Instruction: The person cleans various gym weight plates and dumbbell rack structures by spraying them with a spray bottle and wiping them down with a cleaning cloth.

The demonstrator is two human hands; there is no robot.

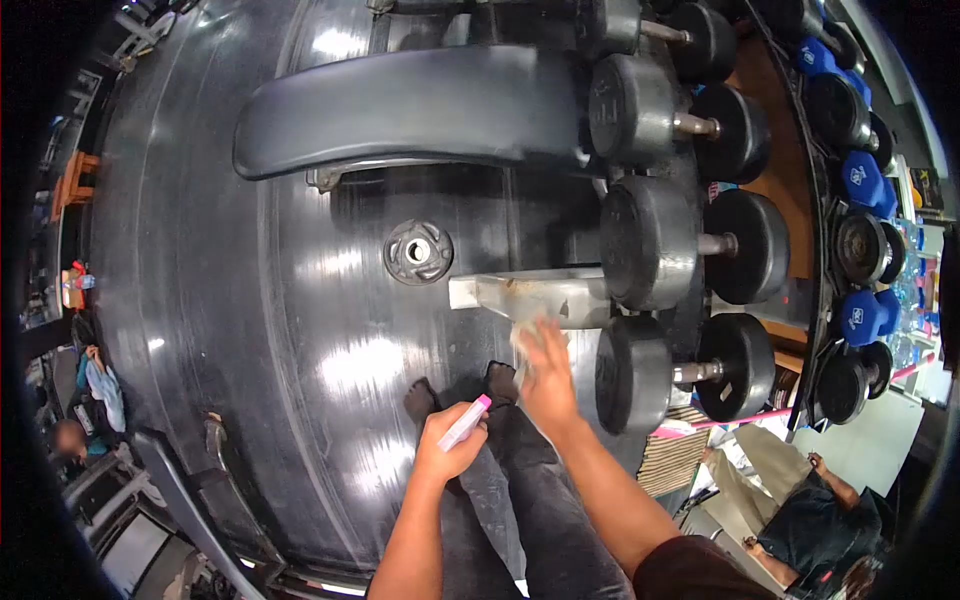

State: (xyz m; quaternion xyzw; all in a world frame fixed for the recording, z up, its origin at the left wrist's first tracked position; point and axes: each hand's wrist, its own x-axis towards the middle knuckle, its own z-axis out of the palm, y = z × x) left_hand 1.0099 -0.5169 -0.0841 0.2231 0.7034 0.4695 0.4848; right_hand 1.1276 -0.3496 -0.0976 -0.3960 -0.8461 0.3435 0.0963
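Observation:
In my left hand (452, 445) is a small whitish bottle with a pink cap (466, 420), gripped by closed fingers and tilted up to the right. My right hand (548, 380), smeared by motion, holds what looks like a pale cloth (522, 345) at the light metal foot of the dumbbell rack (540, 298). Most of the cloth is hidden under the fingers. Just right of that hand lies a large black dumbbell (635, 375) on the rack.
A black padded bench (410, 110) stands ahead. On the floor lies a round weight plate (418, 252). Several dumbbells line the rack at right, with blue dumbbells (862, 180) beyond. Another person (825, 520) sits at lower right. More gym equipment (205, 500) stands at lower left.

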